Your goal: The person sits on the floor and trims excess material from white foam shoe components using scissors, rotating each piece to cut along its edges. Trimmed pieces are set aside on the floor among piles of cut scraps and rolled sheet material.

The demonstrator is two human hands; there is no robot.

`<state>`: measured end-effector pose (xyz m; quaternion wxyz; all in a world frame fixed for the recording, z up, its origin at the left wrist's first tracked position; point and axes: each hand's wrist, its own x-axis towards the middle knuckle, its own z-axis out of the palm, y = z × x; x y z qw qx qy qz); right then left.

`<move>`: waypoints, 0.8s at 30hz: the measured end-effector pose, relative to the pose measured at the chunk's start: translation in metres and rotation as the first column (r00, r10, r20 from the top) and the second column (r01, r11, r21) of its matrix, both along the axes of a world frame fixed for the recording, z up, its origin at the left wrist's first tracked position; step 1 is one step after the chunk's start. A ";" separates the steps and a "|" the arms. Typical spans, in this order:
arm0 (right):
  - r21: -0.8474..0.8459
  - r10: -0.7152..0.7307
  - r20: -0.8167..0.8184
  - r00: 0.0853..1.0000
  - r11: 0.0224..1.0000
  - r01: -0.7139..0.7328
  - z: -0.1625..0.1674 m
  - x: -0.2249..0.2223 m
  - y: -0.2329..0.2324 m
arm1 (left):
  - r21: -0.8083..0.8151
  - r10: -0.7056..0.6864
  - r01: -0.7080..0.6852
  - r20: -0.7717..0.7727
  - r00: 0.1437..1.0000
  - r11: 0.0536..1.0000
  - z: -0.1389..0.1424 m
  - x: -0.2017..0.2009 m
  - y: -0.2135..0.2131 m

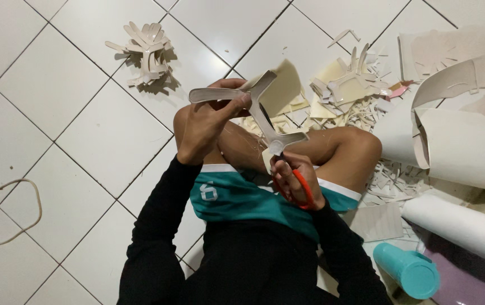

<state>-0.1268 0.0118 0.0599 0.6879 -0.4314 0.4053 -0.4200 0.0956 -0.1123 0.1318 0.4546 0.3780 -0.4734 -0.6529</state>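
Note:
My left hand [205, 121] grips a beige three-armed cut-out [253, 101] of thin sheet, held up over my crossed legs. A larger beige offcut [282, 85] still hangs from its far side. My right hand [293, 178] holds red-handled scissors [301, 189], fingers through the loops. The blades point up and meet the lower arm of the cut-out near my knee.
A pile of finished three-armed cut-outs [146, 51] lies on the white tiled floor [67, 113] at the upper left. Scraps and offcuts [349, 90] litter the floor beyond my legs. Large rolled sheets [457, 141] and a teal cup [409, 271] lie at right. A cord [22, 209] loops at left.

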 end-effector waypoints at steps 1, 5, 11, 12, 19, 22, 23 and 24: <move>-0.022 0.037 0.021 0.999 0.999 -0.037 0.000 0.000 0.000 | -0.009 0.030 -0.030 0.011 0.999 1.000 -0.002 -0.001 -0.001; -0.096 0.006 -0.019 1.000 0.995 -0.008 -0.001 0.002 -0.004 | 0.106 0.041 -0.024 -0.158 0.987 0.994 -0.016 -0.015 0.015; -0.094 -0.134 0.028 0.991 0.986 0.136 -0.017 0.005 -0.014 | 0.309 0.129 -0.022 -0.330 0.935 0.951 -0.034 -0.052 0.046; -0.059 -0.123 0.072 0.990 0.990 0.127 -0.022 0.005 -0.014 | 0.331 0.141 -0.015 -0.361 0.922 0.944 -0.036 -0.055 0.048; 0.064 -0.240 0.115 0.964 0.970 0.234 -0.049 0.008 -0.008 | 0.417 0.138 0.108 -0.518 0.844 0.903 -0.037 -0.053 0.042; -0.003 -0.224 0.087 0.971 0.974 0.225 -0.041 0.001 -0.008 | 0.492 0.142 0.106 -0.440 0.887 0.864 -0.032 -0.041 0.030; -0.077 -0.207 0.064 0.976 0.974 0.212 -0.036 0.000 -0.009 | 0.454 0.143 0.081 -0.439 0.887 0.887 -0.029 -0.036 0.023; -0.090 -0.149 0.024 0.989 0.985 0.150 -0.029 -0.003 -0.009 | 0.415 0.148 0.054 -0.439 0.886 0.908 -0.027 -0.031 0.016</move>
